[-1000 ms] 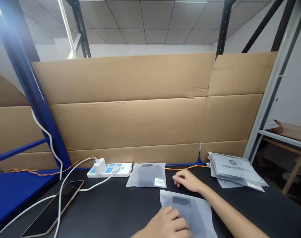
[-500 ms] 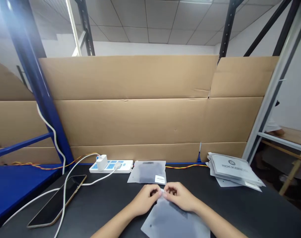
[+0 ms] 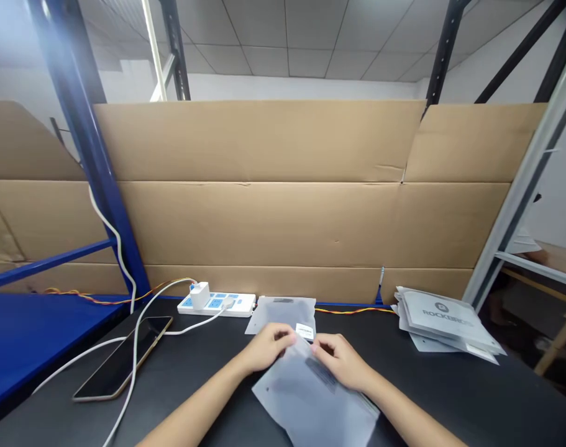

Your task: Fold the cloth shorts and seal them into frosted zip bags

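Note:
A frosted, see-through plastic bag (image 3: 317, 394) lies tilted on the black table in front of me, with something dark faintly showing inside near its top. My left hand (image 3: 269, 347) pinches the upper left of its top edge between thumb and fingers. On the same edge, a little to the right, my right hand (image 3: 341, 360) grips with thumb and bent fingers. Just beyond my hands lies another frosted bag (image 3: 283, 313) bearing a white label (image 3: 304, 331); its near edge is partly behind my left hand.
A stack of frosted bags printed ROCKBROS (image 3: 450, 320) sits at the right. To the left are a phone (image 3: 124, 360) with a white cable (image 3: 134, 347) across it and a white power strip (image 3: 238, 303). Cardboard (image 3: 264, 223) walls off the back.
My hands have moved apart along the bag's top edge, the left one up and leftward. The bag's top has spread wider and the bag has turned slightly. The view has shifted a little.

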Tool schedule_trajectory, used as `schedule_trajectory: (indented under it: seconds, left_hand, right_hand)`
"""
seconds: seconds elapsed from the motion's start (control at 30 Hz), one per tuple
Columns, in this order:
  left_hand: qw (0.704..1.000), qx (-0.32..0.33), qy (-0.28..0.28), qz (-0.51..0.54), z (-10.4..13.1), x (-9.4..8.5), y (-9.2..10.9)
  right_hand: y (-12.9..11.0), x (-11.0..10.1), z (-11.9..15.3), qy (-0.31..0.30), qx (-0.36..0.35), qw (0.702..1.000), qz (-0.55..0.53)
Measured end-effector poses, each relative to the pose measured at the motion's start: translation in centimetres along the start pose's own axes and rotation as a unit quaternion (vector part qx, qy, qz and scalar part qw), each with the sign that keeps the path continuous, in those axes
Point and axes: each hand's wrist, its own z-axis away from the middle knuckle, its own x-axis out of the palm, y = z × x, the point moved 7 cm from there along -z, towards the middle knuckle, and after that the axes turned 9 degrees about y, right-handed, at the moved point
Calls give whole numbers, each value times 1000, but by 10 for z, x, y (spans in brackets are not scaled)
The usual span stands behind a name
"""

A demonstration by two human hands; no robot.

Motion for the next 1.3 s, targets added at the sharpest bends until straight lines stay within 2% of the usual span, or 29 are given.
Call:
schedule_trajectory:
  seconds: [0.13, 0.17, 0.23, 0.43, 0.63, 0.73, 0.9, 1.0, 1.07, 1.17, 1.3]
  left_hand:
    - [995, -7, 103, -12, -9, -57, -12]
    - [993, -6, 121, -18, -10, -66, -14]
    - [989, 1, 144, -29, -11, -71, -14]
    - [985, 50, 164, -38, -8, -51, -2]
    - [981, 81, 167, -48, -1, -38, 14]
    - [981, 95, 159, -58, 5, -23, 23]
    - [982, 113, 121, -87, 12, 2, 37]
    - [981, 110, 103, -120, 12, 2, 35]
    - [979, 96, 101, -149, 12, -8, 28]
    - [973, 67, 96, -200, 16, -33, 13]
    - [958, 33, 109, -262, 33, -86, -9]
  right_hand:
    - [4, -4, 2, -33, 25, 998, -38]
    - [5, -2, 3, -52, 33, 997, -54]
    - [2, 2, 6, -82, 44, 992, -84]
    - [-19, 3, 7, -46, 31, 988, -143]
    - [-24, 11, 10, -74, 35, 988, -133]
    - [-25, 17, 12, -84, 33, 991, -95]
    - [-19, 26, 13, -75, 96, 986, -116]
    - [-7, 15, 8, -30, 133, 983, -123]
    - [7, -2, 6, 8, 166, 978, -127]
    - [33, -26, 4, 29, 229, 962, -144]
    - [59, -49, 10, 58, 282, 943, -164]
